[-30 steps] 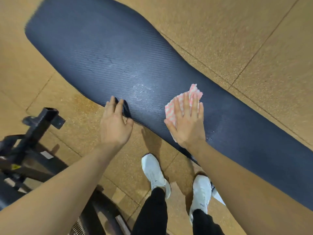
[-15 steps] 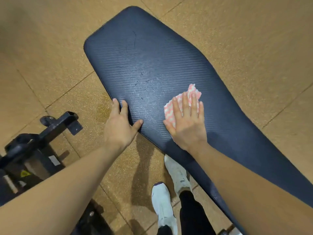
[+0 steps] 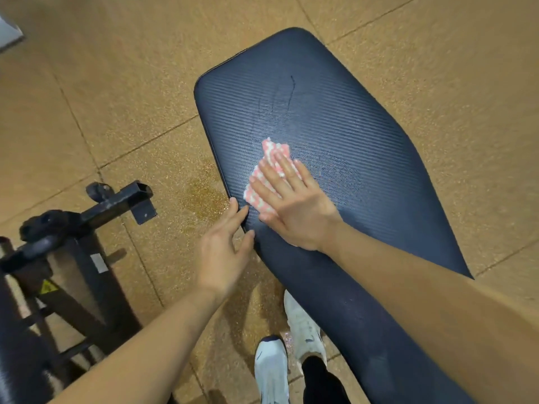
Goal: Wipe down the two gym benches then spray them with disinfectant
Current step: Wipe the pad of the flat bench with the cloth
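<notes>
A dark navy ribbed gym bench pad [image 3: 344, 118] runs from the upper middle down to the lower right. My right hand [image 3: 291, 205] lies flat on a pink-and-white checked cloth [image 3: 272, 158], pressing it against the pad near its left edge. My left hand [image 3: 224, 246] rests on the pad's left edge, fingers spread, thumb on top, holding nothing. Curved wet streaks show on the pad to the right of the cloth. No spray bottle is in view.
A black metal frame of other gym equipment [image 3: 87, 228] stands at the left, with a yellow warning sticker. The floor is tan speckled rubber tile with a damp patch [image 3: 204, 196] beside the bench. My white shoes [image 3: 291, 345] stand below the pad's edge.
The view has swung so the pad's rounded end now sits upper middle. My right hand and the cloth have slid left towards the pad's edge, close to my left hand.
</notes>
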Demonstrator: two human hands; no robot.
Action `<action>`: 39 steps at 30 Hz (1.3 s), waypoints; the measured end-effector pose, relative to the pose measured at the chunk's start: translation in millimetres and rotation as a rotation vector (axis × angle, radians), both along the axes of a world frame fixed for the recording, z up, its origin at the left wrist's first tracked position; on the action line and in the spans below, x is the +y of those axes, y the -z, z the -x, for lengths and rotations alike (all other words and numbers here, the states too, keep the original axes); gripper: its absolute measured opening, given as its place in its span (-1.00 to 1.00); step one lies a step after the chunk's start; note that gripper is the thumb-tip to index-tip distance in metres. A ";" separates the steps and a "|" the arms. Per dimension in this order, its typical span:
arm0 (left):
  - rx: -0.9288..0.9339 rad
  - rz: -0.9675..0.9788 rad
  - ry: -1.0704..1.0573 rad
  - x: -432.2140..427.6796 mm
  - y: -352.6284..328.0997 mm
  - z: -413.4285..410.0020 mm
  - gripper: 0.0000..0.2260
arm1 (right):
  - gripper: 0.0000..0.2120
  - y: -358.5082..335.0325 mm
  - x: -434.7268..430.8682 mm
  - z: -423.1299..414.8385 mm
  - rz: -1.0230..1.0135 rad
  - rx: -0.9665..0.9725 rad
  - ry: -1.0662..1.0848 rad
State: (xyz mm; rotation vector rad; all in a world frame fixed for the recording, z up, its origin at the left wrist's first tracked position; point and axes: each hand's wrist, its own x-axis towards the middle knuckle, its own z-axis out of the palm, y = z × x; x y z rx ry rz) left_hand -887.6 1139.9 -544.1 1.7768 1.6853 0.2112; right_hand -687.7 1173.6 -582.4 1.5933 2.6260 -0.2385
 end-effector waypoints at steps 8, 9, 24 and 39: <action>0.103 -0.092 -0.015 -5.7 4.3 -12.8 -0.37 | -0.37 -9.6 100.9 -44.8 0.091 -0.061 0.029; 0.122 -0.100 0.001 -4.8 3.8 -12.7 -0.37 | -0.36 -11.6 119.4 -51.4 0.089 -0.064 0.094; 0.261 -0.010 0.100 2.5 -2.5 -7.9 -0.36 | -0.40 -11.2 133.2 20.9 0.105 -0.048 -0.207; 0.103 0.131 0.118 -1.5 -7.1 -0.1 -0.40 | -0.42 -11.5 -17.4 2.8 0.108 -0.005 -0.044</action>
